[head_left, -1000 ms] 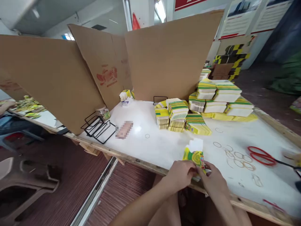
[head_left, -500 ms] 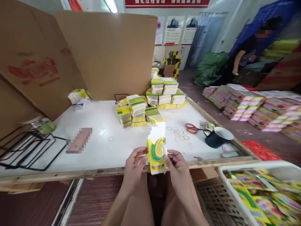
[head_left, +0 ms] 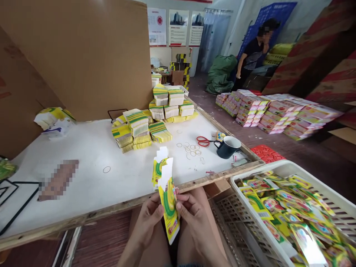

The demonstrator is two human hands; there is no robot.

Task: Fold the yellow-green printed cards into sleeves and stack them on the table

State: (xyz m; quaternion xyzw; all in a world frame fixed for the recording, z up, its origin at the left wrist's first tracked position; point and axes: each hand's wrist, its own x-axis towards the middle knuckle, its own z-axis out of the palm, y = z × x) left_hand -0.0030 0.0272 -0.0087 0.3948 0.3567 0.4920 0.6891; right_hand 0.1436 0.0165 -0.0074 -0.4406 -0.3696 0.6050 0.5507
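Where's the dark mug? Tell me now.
In the head view, the mug stands near the right edge of the table, just right of the red scissors.

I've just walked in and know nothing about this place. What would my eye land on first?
Probably the hands up front: the left hand and right hand hold a yellow-green carton upright just below the table's near edge. Behind it, stacks of yellow-green cartons crowd the far side of the white table, and a white crate at the right brims with colourful packs.
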